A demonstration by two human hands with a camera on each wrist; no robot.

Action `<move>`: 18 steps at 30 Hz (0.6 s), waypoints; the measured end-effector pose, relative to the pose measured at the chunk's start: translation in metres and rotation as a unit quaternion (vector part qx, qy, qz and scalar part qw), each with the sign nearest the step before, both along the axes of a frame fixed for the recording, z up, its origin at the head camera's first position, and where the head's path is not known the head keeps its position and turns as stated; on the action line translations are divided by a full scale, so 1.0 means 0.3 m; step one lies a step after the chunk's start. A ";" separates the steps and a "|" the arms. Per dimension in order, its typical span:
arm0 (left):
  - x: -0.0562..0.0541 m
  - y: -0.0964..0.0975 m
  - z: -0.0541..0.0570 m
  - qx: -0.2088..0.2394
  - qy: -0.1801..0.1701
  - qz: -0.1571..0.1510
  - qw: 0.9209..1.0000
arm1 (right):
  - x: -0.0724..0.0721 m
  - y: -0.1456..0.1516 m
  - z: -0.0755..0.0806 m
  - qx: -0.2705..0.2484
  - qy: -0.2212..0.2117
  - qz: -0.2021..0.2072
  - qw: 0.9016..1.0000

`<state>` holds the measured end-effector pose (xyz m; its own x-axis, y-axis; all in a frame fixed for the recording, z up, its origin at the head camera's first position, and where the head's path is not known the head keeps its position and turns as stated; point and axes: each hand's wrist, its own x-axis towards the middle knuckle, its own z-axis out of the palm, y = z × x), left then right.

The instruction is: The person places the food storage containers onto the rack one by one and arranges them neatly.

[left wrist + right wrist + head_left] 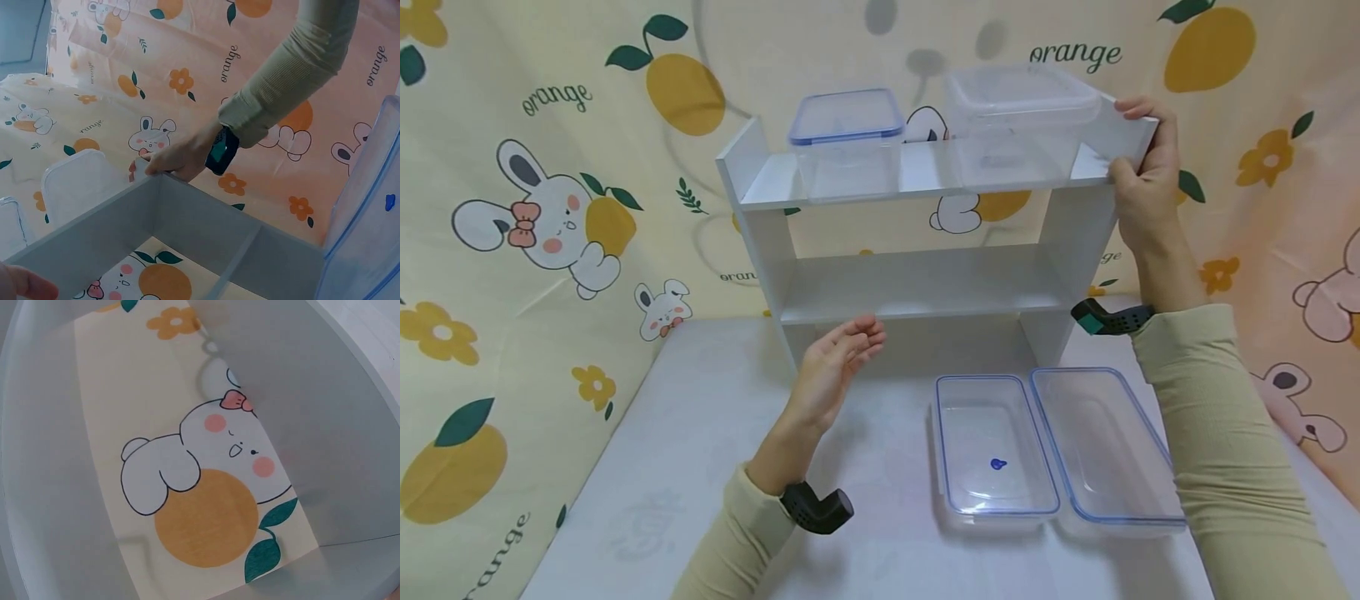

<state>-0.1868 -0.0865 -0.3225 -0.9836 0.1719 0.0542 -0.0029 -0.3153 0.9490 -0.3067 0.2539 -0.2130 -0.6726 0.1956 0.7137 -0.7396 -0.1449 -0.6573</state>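
Observation:
A white two-tier shelf [917,283] stands against the patterned backdrop. My right hand [1153,179] grips the upper right side panel, its thumb at the front and fingers over the top edge. On the top board sit two clear lidded boxes: a smaller blue-rimmed food container [850,162] at left and a larger clear container [1015,137] beside the right hand. Low in front of the middle board, my left hand [835,367] hovers with loosely bent fingers and holds nothing. The right wrist view looks into the shelf's open frame [350,381], with no hand visible.
Two flat blue-rimmed containers lie side by side on the white table [700,467], the left container [992,425] and the right container [1097,442], which the right forearm partly covers. Behind the shelf hangs a cloth [535,333] printed with rabbits and oranges.

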 end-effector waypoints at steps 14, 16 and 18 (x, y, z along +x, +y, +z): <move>-0.006 0.041 -0.118 -0.013 -0.042 -0.016 0.999 | 0.005 -0.010 0.000 -0.006 0.007 0.006 1.000; -0.008 0.055 -0.139 -0.018 -0.046 -0.020 0.999 | 0.009 -0.012 0.002 -0.007 0.008 0.006 1.000; -0.007 0.068 -0.160 -0.023 -0.049 -0.024 0.998 | 0.011 -0.013 0.003 -0.006 0.008 0.006 1.000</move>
